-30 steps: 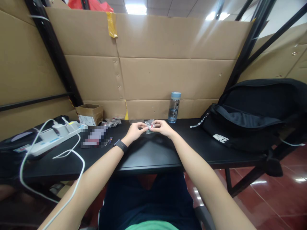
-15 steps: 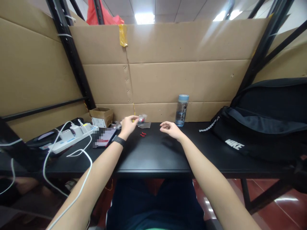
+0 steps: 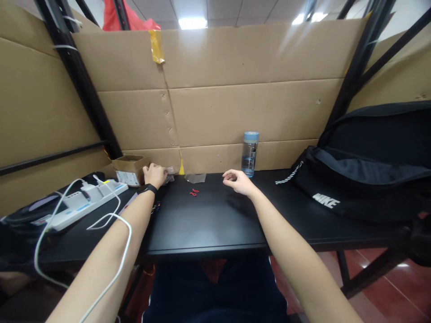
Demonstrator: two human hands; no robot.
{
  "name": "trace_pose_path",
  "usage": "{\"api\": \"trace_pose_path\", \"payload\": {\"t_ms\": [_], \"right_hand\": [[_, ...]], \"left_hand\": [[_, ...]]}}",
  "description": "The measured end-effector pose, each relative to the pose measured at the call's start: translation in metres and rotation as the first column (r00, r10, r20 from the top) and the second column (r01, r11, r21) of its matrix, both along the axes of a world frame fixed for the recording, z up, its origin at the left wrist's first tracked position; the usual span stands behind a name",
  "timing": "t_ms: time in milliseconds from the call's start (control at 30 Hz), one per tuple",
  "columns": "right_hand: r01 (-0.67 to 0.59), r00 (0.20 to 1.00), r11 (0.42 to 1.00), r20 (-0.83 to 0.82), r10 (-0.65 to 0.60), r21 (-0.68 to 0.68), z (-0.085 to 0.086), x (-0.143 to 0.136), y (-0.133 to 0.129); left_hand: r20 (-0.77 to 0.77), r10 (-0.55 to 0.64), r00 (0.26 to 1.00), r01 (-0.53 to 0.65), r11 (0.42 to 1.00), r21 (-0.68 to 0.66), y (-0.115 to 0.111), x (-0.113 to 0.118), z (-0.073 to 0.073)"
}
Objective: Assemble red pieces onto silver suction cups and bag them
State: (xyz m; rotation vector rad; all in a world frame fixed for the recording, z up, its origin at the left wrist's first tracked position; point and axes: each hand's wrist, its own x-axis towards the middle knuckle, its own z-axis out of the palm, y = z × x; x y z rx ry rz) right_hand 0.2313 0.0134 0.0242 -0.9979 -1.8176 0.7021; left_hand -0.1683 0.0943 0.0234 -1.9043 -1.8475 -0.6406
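Note:
My left hand (image 3: 155, 175) is at the back left of the black desk, beside the cardboard box (image 3: 130, 169). Its fingers are bent against a small clear plastic bag (image 3: 171, 170), which seems pinched at the fingertips; more crumpled plastic lies just below. My right hand (image 3: 238, 182) hovers over the desk with nothing in it, its fingers loosely curved and apart from the thumb. Two small red loops (image 3: 194, 192) lie between the hands. Behind them is a flat clear plastic piece (image 3: 195, 178).
A water bottle (image 3: 249, 154) stands behind my right hand. A black backpack (image 3: 367, 179) fills the right side. On the left are a white power strip (image 3: 88, 204) and a white cable (image 3: 126, 251) crossing my left forearm. A cardboard wall (image 3: 215, 107) closes off the back.
My left hand has moved left with the small clear bag, from near the red loops to beside the box. The right hand stays about where it was. The view has shifted slightly.

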Motion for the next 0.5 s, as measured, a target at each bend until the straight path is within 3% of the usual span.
{"api": "trace_pose_path", "payload": {"t_ms": [167,333,433,500], "right_hand": [[0.069,0.996,0.997,0.055,-0.07,0.02,0.003,0.013,0.004],[0.222,0.898,0.973,0.375,-0.23,0.065,0.005,0.04,0.006],[0.2,0.828,0.98,0.536,-0.167,-0.003,0.0,0.052,0.007],[0.181,0.802,0.983,0.585,-0.123,-0.042,-0.005,0.055,0.008]], "left_hand": [[-0.025,0.058,0.998,-0.06,0.996,-0.063,-0.006,-0.001,0.003],[-0.019,0.054,0.998,-0.055,0.998,-0.04,-0.016,0.003,0.011],[0.048,-0.028,0.998,0.028,1.0,-0.005,-0.025,0.028,0.016],[0.079,-0.157,0.984,0.159,0.987,-0.023,-0.033,0.055,0.018]]}}
